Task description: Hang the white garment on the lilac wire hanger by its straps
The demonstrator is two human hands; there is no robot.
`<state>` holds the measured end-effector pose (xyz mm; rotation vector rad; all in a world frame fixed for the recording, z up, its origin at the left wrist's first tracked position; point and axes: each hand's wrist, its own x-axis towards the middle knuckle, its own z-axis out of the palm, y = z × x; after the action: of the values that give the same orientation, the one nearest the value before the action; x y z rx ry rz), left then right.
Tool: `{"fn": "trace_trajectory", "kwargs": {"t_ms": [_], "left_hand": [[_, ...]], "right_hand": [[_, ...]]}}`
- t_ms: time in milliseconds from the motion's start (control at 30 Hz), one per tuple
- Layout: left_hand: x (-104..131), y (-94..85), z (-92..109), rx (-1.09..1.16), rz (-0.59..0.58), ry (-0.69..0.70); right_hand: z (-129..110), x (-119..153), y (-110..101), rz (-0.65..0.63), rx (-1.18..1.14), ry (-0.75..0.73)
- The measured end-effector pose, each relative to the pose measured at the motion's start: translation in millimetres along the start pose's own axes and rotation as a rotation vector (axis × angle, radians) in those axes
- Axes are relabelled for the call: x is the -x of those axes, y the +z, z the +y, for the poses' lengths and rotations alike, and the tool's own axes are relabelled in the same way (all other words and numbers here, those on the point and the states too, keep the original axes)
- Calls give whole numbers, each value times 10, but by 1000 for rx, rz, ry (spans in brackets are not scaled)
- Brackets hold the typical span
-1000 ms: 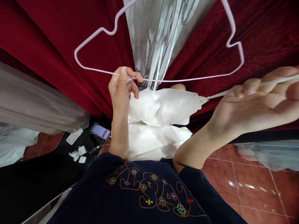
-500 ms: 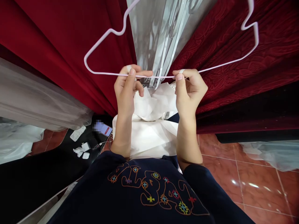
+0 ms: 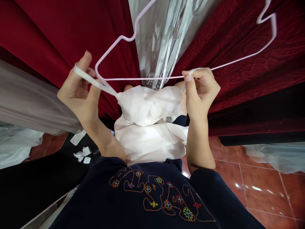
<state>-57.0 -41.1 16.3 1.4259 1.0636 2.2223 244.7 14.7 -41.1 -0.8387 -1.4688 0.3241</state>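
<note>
A pale pink wire hanger (image 3: 143,78) spans the view ahead of me, its upper part cut off by the top edge. My right hand (image 3: 203,90) pinches its bottom bar, with a white loop of strap round the index finger. Left of the hanger's end, my left hand (image 3: 82,92) pulls a white strap (image 3: 89,78) taut, hooked over a finger and held near the thumb. That strap runs down to a bunched white sheer garment (image 3: 150,103) in front of my lap. Folds hide the garment's shape.
Dark red curtains (image 3: 71,38) hang on both sides of clear plastic strips (image 3: 166,41). On a black surface (image 3: 47,178) at left lie a patterned phone-like object (image 3: 78,137), a white charger (image 3: 87,150) and a small white case (image 3: 87,160). Red tiles (image 3: 262,187) cover the floor.
My left hand has left the hanger bar and moved left, drawing the strap out past the hanger's end. The hanger and my right hand have shifted slightly right.
</note>
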Motion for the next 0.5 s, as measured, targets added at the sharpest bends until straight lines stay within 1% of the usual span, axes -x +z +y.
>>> {"fn": "trace_trajectory", "kwargs": {"t_ms": [67,100,133,167,200,267,333,433,467,500], "left_hand": [[-93,133,71,40,-100,-186],[-144,206,106,28,-141,-236],[-195,279,137,-3,-199,-250],[-245,349,165,-48,-294,-239],[-292,412,189,-96,-361,-222],[-378,512,227,-182,-464,-207],[-452,568,258,-223,-525,-186],[-513,577,265,-188,-596,-129],[-509,566,243,-159,-603,-111],[-486,554,205,-125,-586,-91]], "right_hand": [[13,2,35,-18,-20,-2],[16,4,45,-21,-20,0],[18,8,49,-15,-14,5],[19,11,47,0,-6,14],[20,15,40,21,0,27],[23,24,19,62,-7,45],[29,35,0,72,-31,42],[30,61,-6,49,-29,54],[24,73,1,41,-24,72],[14,86,12,32,-20,94]]}}
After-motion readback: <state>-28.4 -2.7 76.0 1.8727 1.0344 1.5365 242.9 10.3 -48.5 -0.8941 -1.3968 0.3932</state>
